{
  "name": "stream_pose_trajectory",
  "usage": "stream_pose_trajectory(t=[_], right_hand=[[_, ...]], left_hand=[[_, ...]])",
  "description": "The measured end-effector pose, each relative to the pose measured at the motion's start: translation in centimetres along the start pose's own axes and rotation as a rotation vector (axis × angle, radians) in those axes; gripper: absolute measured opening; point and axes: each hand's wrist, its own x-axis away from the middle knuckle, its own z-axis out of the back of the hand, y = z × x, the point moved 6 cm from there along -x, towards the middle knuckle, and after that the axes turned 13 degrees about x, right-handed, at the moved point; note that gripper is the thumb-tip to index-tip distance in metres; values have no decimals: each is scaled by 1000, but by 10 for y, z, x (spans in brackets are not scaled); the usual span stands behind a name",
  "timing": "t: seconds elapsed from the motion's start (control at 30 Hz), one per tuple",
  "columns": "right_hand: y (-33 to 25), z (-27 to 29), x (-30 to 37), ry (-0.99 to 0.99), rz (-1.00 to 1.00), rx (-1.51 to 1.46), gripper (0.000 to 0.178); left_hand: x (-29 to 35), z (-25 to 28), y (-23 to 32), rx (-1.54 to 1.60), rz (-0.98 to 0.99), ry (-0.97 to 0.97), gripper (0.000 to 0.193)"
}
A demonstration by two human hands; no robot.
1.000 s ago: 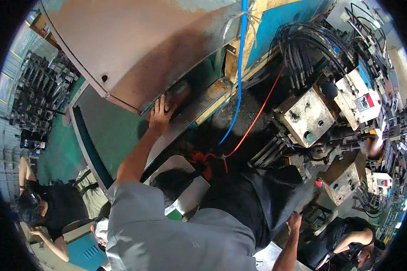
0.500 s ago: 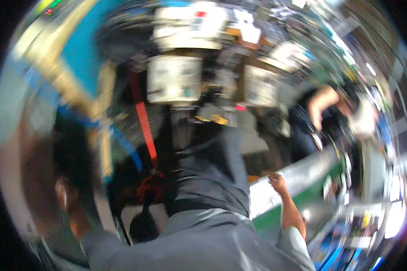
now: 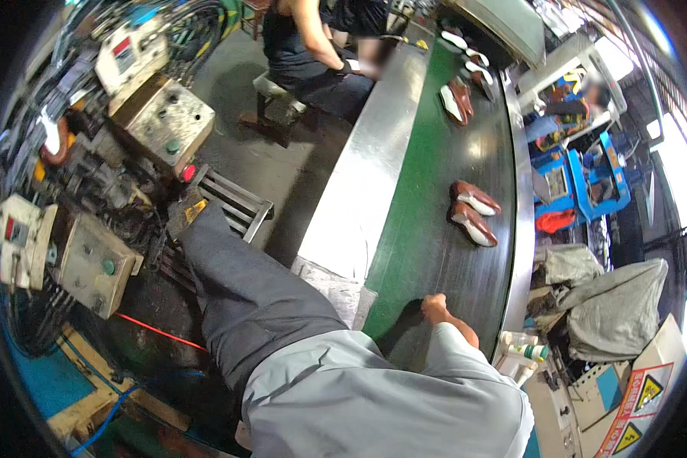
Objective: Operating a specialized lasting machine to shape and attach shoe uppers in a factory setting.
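My right hand [image 3: 435,309] reaches over the near part of a green conveyor belt [image 3: 393,282], its fingers curled in, with nothing seen in them. Whether it touches the belt I cannot tell. Farther along lies a pair of brown shoes [image 3: 475,221] with white areas, side by side. Beyond them rest another pair of brown-and-white shoes [image 3: 456,103] and several white or light shoe parts [image 3: 477,65]. My left hand is outside the picture.
A metal ledge [image 3: 359,206] borders the belt's left side. At left stand machines with control boxes [image 3: 91,263] and a slatted metal rack [image 3: 237,206]. A seated person [image 3: 305,53] works beyond. Grey covers [image 3: 618,305] and bottles [image 3: 523,351] are at right.
My view has swung right toward the conveyor belt, and the machines now lie at left. My left hand has left the picture. My right hand is now over the belt.
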Motion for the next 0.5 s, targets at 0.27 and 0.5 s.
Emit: stream_pose_trajectory(t=[0.27,0.5], right_hand=[[123,174,64,604,-502,-764,79],[211,275,29,626,-391,-479,84]], left_hand=[[-53,-149,89,15,-234,-183,24],[-40,-330,216,-432,-405,-347,25]])
